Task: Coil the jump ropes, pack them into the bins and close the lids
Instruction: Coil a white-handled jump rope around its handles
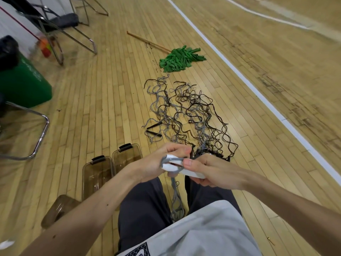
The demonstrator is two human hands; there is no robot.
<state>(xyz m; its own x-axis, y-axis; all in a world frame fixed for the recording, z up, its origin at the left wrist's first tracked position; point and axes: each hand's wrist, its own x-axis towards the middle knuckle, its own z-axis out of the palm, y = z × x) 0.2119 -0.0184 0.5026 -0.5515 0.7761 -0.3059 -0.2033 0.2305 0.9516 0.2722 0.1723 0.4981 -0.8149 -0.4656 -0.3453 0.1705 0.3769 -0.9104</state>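
Both hands meet in front of me over my lap. My left hand (156,166) grips one white handle of a grey jump rope (176,198), with grey cord wound across it. My right hand (206,172) pinches the other white handle (193,174) between thumb and fingers. The grey cord hangs in loops between my knees. A tangle of several grey and dark ropes (186,115) with black handles lies on the wooden floor ahead. Two clear brown bins (97,174) with black latches stand open at my left; a third clear piece (59,209), bin or lid, lies nearer.
A green mop (181,59) with a wooden pole lies beyond the ropes. Metal folding chairs (60,32) and a green trash can (22,82) stand at the left. A white court line (258,93) crosses the floor on the right.
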